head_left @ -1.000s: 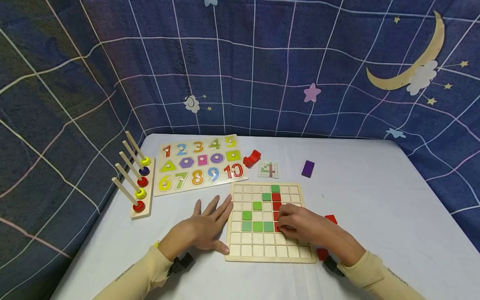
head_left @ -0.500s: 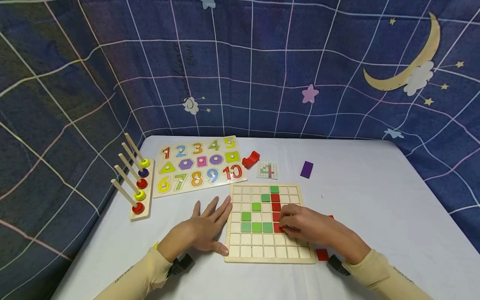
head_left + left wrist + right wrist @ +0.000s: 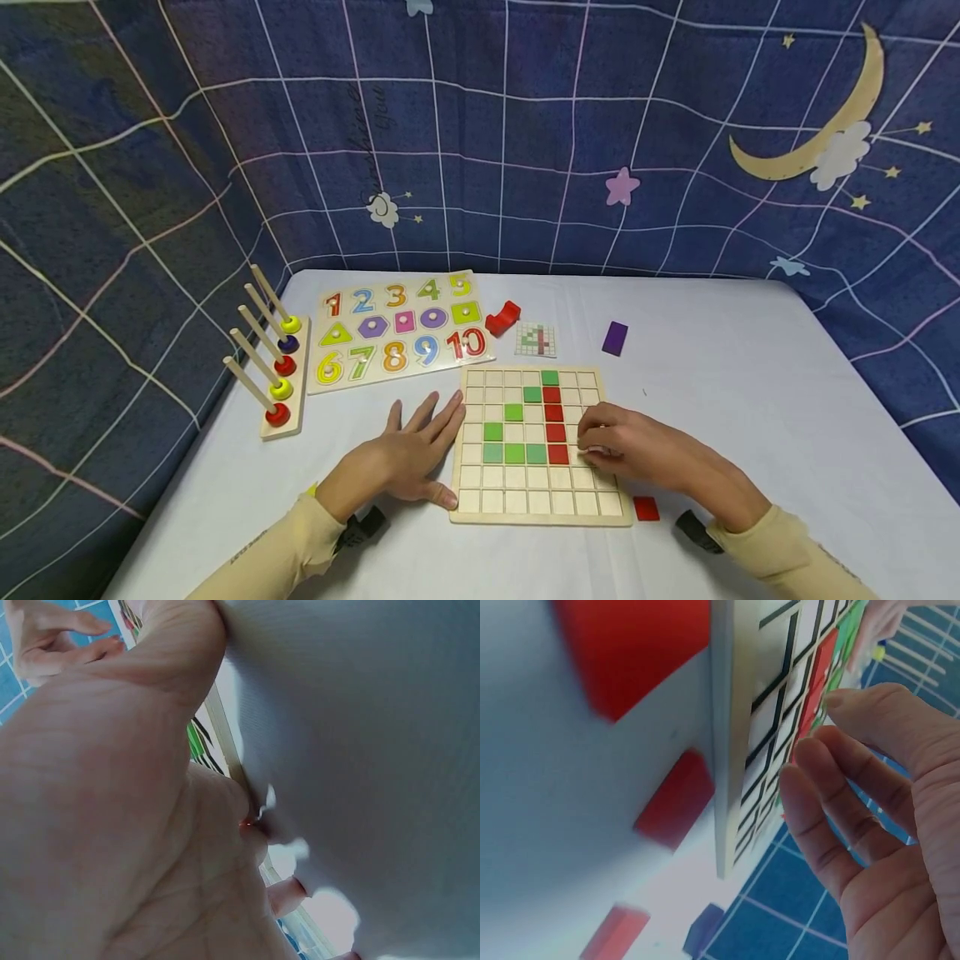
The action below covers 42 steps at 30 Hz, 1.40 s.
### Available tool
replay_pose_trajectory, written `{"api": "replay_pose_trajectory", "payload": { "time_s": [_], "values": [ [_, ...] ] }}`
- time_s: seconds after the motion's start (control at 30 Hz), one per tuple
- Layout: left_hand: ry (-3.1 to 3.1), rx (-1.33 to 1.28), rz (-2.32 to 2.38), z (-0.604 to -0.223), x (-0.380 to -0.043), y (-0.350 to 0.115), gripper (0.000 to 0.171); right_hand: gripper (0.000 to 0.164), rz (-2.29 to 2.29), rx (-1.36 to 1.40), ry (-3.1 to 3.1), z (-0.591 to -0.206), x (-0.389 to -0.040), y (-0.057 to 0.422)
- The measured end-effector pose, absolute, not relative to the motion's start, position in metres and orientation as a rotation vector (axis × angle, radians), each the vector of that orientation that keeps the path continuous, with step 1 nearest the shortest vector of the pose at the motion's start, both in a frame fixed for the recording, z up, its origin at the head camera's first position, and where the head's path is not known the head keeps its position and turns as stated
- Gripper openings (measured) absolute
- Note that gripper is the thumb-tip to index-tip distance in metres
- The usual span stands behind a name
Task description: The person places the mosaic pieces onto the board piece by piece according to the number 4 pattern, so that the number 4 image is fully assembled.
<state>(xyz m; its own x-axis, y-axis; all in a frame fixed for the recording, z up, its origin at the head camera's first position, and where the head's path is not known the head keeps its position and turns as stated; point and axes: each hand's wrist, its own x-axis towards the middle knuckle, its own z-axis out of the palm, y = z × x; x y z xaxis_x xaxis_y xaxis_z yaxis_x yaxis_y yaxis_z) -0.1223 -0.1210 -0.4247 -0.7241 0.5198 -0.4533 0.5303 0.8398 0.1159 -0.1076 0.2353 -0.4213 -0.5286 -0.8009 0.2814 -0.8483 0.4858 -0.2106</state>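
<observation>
The wooden grid board (image 3: 517, 502) lies flat on the white table. Several green tiles (image 3: 514, 453) sit in its cells, forming a diagonal and a row, while a column of red tiles (image 3: 555, 432) stands along their right side. My left hand (image 3: 412, 457) is spread flat, its fingertips and thumb touching the board's left edge. Over the right part of the board hovers my right hand (image 3: 637, 446), fingers loosely bent. In the right wrist view, no tile shows between thumb and fingers. A loose red tile (image 3: 646, 508) lies beside the board's lower right corner.
A peg stand (image 3: 294, 408) with coloured rings is at the left. Behind the board lie a number puzzle (image 3: 382, 379), a red curved block (image 3: 503, 318), a small pattern card (image 3: 536, 339) and a purple block (image 3: 615, 338). Further red tiles (image 3: 676, 799) lie right of the board.
My right hand has drawn back to the right from the lowest red tile, which now shows fully in its cell. My left hand has stayed in place.
</observation>
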Motion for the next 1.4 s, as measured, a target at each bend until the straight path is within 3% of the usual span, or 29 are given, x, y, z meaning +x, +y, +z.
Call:
{"api": "replay_pose_trajectory", "payload": {
  "time_s": [0.63, 1.4],
  "values": [
    [2.532, 0.793, -0.017, -0.432, -0.126, -0.123, 0.132, 0.024, 0.488, 1.231, -2.914, -0.416, -0.087, 0.285],
    [2.526, 0.755, -0.004, -0.424, -0.122, -0.122, 0.130, 0.030, 0.640, 1.259, -2.774, -0.422, -0.080, 0.281]
  ]
}}
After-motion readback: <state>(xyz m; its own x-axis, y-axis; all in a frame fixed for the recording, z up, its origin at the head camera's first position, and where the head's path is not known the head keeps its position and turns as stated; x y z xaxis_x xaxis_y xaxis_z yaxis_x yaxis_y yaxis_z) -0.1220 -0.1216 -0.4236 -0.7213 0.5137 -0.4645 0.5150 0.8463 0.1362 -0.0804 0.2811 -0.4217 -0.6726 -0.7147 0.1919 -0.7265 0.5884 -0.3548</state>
